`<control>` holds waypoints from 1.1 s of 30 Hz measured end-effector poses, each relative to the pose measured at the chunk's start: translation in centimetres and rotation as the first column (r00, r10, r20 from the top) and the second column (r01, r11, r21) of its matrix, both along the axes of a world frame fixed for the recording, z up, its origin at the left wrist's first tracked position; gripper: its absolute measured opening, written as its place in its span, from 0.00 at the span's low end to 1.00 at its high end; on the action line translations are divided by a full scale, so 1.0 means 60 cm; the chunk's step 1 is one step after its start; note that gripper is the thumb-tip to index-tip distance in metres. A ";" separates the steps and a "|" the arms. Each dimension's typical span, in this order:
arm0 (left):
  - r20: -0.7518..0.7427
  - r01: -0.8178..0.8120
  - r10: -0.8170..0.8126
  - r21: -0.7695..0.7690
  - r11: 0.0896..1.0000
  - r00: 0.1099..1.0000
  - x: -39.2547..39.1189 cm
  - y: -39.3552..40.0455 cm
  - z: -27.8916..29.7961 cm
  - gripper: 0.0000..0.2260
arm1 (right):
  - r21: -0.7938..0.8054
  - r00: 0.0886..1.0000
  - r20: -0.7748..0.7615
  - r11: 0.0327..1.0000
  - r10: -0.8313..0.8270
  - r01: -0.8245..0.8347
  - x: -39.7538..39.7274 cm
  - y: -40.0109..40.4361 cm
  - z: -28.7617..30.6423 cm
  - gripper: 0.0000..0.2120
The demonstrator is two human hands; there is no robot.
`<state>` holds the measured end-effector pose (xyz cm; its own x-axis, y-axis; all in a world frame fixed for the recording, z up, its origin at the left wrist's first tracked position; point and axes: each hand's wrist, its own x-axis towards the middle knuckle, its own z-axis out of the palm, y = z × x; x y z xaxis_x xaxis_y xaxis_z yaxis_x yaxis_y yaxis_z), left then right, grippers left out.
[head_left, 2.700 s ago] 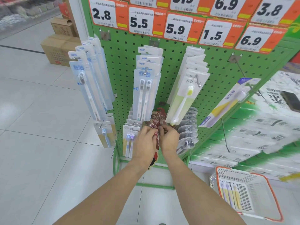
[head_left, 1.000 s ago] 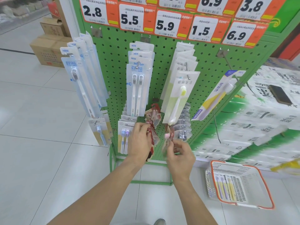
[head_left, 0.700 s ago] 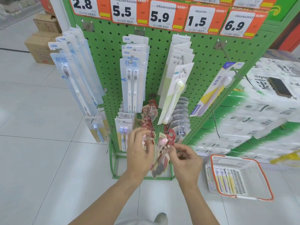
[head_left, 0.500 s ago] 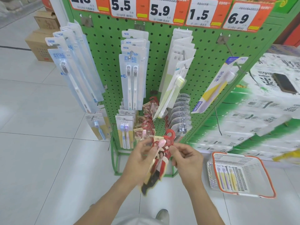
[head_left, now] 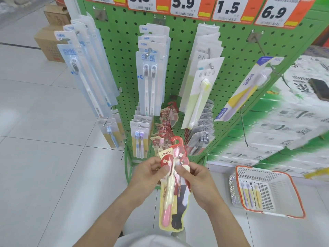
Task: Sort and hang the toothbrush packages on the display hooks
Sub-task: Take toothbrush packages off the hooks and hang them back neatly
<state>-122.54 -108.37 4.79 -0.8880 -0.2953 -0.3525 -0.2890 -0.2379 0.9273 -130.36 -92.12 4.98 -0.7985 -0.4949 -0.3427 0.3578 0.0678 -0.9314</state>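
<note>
The price tags (head_left: 183, 5) are cut off at the top. The stacked packs (head_left: 292, 125) on the right look blurry. The basket (head_left: 293, 180) packs are too small to read.

Glossy plastic toothbrush package (head_left: 171, 191), perforated green metal pegboard (head_left: 178, 56), glossy tiled floor (head_left: 44, 157).
</note>
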 end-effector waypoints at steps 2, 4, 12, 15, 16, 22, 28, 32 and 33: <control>0.037 0.126 -0.125 0.000 0.992 0.991 0.006 0.001 0.000 0.13 | -0.049 0.998 0.051 0.998 -0.028 0.031 0.004 0.001 0.003 0.11; 0.077 0.240 -0.242 0.034 0.970 0.967 0.011 0.007 0.003 0.19 | -0.069 0.997 0.076 0.997 -0.030 0.035 0.004 0.002 0.008 0.08; 0.064 0.186 -0.192 0.091 0.978 0.979 0.024 0.018 0.006 0.20 | -0.067 0.996 0.053 0.995 -0.070 0.074 0.001 0.006 0.021 0.09; 0.048 0.135 -0.141 0.103 0.985 0.989 0.024 0.022 0.003 0.20 | -0.060 0.999 -0.011 0.997 0.042 -0.042 -0.003 0.014 0.027 0.08; 0.040 0.139 -0.144 0.111 0.984 0.989 0.024 0.022 0.004 0.19 | -0.059 0.999 -0.021 0.997 0.049 -0.050 -0.004 0.016 0.027 0.09; 0.030 0.366 -0.374 0.147 0.919 0.927 0.045 0.024 -0.005 0.16 | -0.094 0.994 0.049 0.990 -0.098 0.102 -0.012 0.018 0.026 0.09; 0.070 0.262 -0.272 0.122 0.957 0.960 0.044 0.032 -0.011 0.16 | -0.051 0.995 0.060 0.996 0.076 -0.073 -0.012 0.029 0.024 0.16; 0.097 0.263 -0.273 0.100 0.960 0.957 0.042 0.034 -0.012 0.14 | 0.007 0.996 0.055 0.998 0.069 -0.069 -0.013 0.033 0.023 0.12; 0.100 0.263 -0.272 0.101 0.960 0.957 0.041 0.036 -0.013 0.15 | 0.002 0.997 0.061 0.998 0.056 -0.056 -0.013 0.033 0.022 0.12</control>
<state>-120.08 -106.23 4.03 -0.8837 -0.0165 -0.4677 -0.4536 -0.2152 0.8648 -131.11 -90.12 6.33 -0.7470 -0.5370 -0.3919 0.4097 0.0924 -0.9075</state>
